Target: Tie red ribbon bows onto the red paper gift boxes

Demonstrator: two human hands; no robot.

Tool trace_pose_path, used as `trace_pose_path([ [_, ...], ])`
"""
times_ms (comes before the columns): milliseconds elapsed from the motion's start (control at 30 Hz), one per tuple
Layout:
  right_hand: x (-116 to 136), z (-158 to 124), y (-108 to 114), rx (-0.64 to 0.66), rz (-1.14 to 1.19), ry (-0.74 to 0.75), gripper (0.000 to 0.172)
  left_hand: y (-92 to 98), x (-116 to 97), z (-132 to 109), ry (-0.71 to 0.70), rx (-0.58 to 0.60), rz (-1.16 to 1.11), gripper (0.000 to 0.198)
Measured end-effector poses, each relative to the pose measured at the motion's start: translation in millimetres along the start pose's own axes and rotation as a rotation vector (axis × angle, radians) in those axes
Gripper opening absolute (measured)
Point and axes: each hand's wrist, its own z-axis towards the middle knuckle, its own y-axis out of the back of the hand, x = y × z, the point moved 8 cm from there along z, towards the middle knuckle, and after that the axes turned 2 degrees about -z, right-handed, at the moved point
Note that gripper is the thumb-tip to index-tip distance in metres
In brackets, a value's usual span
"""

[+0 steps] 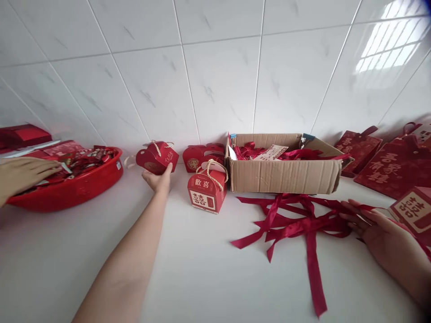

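My left hand point(156, 179) reaches to the wall side of the table and grips a small red gift box point(157, 158) with a beige rope handle. The box is tilted, and my thumb lies on its near side. At the right, my right hand point(382, 226) has a strip of dark red ribbon point(365, 207) between its fingers. Left of that hand spreads a loose tangle of ribbons point(299, 224). Between my hands, a red gift box with gold and white lettering point(204, 193) stands upright, its rope handle raised.
Another person's hand point(28, 175) is over a red basin point(84, 188) of wrapped sweets at the left. Another red box point(191, 161) stands near the tiled wall. An open cardboard carton point(283, 177) holds ribbons and cards. Several red bags point(392, 166) and a box point(414, 213) crowd the right side.
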Motion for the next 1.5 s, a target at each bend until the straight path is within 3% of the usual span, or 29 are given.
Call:
trace_pose_path([
  [200,0.4,-0.3,0.5,0.057,-0.076,0.096,0.042,41.4,-32.4,-49.9,-0.114,-0.011,-0.084,0.074],
  [300,2.1,-4.2,-3.3,0.094,-0.131,0.118,0.04,72.3,-55.3,-74.9,-0.165,-0.023,-0.097,0.069],
  [433,10.7,-7.7,-7.6,0.093,-0.08,0.21,0.036,114.4,-106.7,-114.0,-0.37,-0.012,-0.107,0.078],
  [533,15.0,-11.6,-8.1,0.049,-0.036,0.242,0.034,132.8,-143.1,-152.9,-0.523,0.074,-0.041,0.087],
  [633,18.7,-19.9,-10.6,0.043,-0.053,0.232,0.028,127.7,-167.2,-194.0,-0.579,0.356,-0.195,0.085],
  [733,25.9,-32.3,-14.9,0.067,-0.171,0.239,0.021,105.2,-177.0,-232.6,-0.479,0.699,-0.377,0.079],
  [833,37.4,-47.9,-19.1,0.071,-0.308,0.281,0.03,73.4,-172.3,-272.0,-0.306,1.046,-0.465,0.07],
  [933,51.1,-66.1,-28.6,0.116,-0.371,0.357,0.036,49.4,-155.8,-303.4,-0.211,1.258,-0.445,0.072],
  [1033,66.2,-81.4,-33.2,0.083,-0.465,0.465,0.038,38.5,-139.1,-319.1,-0.247,1.342,-0.387,0.078],
  [1167,70.6,-84.4,-35.9,0.081,-0.51,0.461,0.026,38.4,-129.8,-324.2,-0.297,1.419,-0.361,0.083],
  [1333,70.0,-84.5,-42.7,0.126,-0.54,0.489,0.01,46.0,-137.0,-328.6,-0.331,1.497,-0.382,0.08],
  [1500,60.3,-100.2,-64.3,0.311,-0.695,0.527,0.01,55.4,-148.4,-338.3,-0.371,1.55,-0.403,0.075],
])
